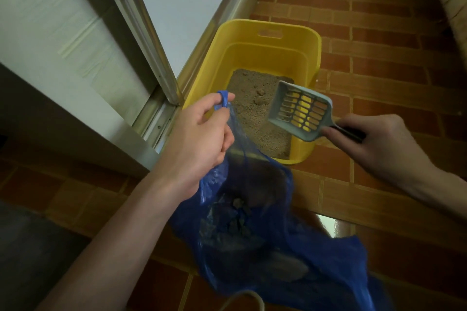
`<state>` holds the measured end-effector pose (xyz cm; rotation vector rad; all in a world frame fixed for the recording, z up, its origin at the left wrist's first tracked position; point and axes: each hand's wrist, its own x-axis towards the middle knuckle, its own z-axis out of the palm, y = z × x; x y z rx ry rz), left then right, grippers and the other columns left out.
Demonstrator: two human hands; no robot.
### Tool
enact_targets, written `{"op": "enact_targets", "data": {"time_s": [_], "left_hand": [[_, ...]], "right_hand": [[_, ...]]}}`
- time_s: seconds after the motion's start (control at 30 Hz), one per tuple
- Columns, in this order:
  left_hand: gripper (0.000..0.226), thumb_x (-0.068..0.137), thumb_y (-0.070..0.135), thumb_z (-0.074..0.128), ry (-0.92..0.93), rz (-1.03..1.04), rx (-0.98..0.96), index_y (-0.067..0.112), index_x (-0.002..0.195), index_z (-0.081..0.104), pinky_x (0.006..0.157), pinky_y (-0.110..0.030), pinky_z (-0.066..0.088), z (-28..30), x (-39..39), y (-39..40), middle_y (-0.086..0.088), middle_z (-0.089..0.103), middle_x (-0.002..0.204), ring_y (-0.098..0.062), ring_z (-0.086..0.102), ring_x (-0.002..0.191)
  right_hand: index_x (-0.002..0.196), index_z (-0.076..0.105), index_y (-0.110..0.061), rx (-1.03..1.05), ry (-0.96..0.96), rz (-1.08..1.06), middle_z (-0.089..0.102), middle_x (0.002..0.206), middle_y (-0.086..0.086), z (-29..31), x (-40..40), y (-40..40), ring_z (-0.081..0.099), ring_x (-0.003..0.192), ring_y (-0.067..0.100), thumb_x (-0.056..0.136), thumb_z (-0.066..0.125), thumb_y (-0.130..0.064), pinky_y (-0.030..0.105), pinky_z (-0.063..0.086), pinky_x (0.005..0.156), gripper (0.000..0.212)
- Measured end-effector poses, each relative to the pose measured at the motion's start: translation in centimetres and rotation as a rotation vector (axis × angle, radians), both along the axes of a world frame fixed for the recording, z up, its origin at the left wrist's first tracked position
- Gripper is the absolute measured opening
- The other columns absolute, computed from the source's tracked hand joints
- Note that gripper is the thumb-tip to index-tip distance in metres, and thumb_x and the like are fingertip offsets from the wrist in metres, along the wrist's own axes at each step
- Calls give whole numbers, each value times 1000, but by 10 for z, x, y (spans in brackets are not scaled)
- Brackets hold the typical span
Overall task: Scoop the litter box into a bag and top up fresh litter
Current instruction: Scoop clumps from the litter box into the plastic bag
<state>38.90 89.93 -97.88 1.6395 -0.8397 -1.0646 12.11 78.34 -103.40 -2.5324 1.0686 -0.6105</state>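
Our left hand [202,131] pinches the bunched handle of the blue plastic bag [255,230], fingers curled round it, so the bag hangs open below and to the right of the wrist. Dark clumps [237,219] lie at the bottom of the bag. Our right hand [374,144] grips the dark handle of the grey slotted scoop [300,111], with the forefinger stretched along the handle toward the pan. The two hands are apart, the bag's mouth between them. The scoop's pan is tilted over the near right part of the yellow litter box [265,38], which sits on the brick-patterned floor [379,33] just beyond both hands. Tan litter [255,111] covers the box's bottom, with a few small lumps ahead of the left hand. To the left of the box runs a metal door frame [141,33].
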Motion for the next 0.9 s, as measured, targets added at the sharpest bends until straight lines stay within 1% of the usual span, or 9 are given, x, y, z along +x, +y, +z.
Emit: {"op": "enact_targets", "data": {"time_s": [0.1, 0.23, 0.33, 0.47, 0.53, 0.6, 0.67, 0.73, 0.9], "left_hand": [[35, 109, 15, 40, -40, 18, 16, 27, 136, 58, 33, -20, 20, 0, 11, 8, -3, 41, 52, -11, 25, 35], [35, 109, 17, 40, -128, 41, 85, 33, 135, 56, 33, -20, 22, 3, 22, 22, -4, 42, 51, -10, 26, 35], [36, 109, 20, 41, -204, 33, 153, 37, 138, 52, 35, -21, 24, 8, 31, 33, -4, 43, 52, -7, 30, 34], [43, 109, 25, 41, -366, -10, 256, 42, 148, 37, 40, -23, 37, 19, 43, 51, -5, 55, 52, -5, 42, 35], [34, 108, 27, 40, -389, -59, 304, 44, 138, 41, 44, -28, 42, 25, 47, 59, -7, 61, 52, -7, 47, 37], [21, 108, 29, 40, -359, -90, 325, 45, 119, 47, 47, -31, 43, 28, 49, 63, -7, 62, 51, -9, 49, 38], [15, 107, 30, 41, -331, -96, 308, 40, 106, 52, 48, -29, 44, 29, 47, 63, -6, 60, 50, -10, 49, 41], [18, 106, 31, 44, -314, -81, 277, 30, 97, 59, 46, -27, 40, 29, 45, 59, -2, 54, 49, -11, 45, 42], [30, 103, 27, 47, -287, -14, 212, 18, 79, 62, 39, -22, 31, 20, 48, 44, -1, 45, 47, -9, 36, 38]], "right_hand": [[85, 74, -16, 110, 142, -117, 62, 62, -5, -7, 22, -20, 57, 53, 12, 94, 56, -50, 40, 51, 47, 40], [76, 70, -17, 242, 309, -162, 62, 60, 1, -20, 60, -48, 57, 53, 17, 98, 61, -45, 34, 45, 45, 37], [71, 66, -17, 264, 390, -181, 59, 57, 0, -27, 89, -66, 54, 48, 14, 99, 62, -41, 28, 38, 42, 37], [80, 69, -11, 233, 427, -223, 66, 67, 4, -34, 118, -91, 64, 56, 20, 100, 61, -36, 38, 54, 45, 33], [80, 64, -9, 166, 464, -241, 64, 69, 7, -36, 125, -101, 63, 58, 25, 101, 59, -34, 39, 54, 47, 33], [73, 55, -10, 99, 501, -258, 56, 64, 7, -40, 129, -113, 57, 54, 25, 102, 57, -31, 34, 44, 47, 36], [69, 49, -13, 38, 546, -264, 54, 64, 7, -44, 131, -124, 56, 56, 27, 102, 55, -30, 36, 46, 53, 38], [76, 52, -11, -21, 605, -274, 55, 68, 7, -49, 133, -134, 58, 59, 28, 103, 54, -29, 38, 51, 54, 32], [83, 53, -11, -52, 672, -260, 52, 67, 5, -61, 135, -152, 53, 55, 22, 103, 54, -28, 32, 43, 47, 26]]}}
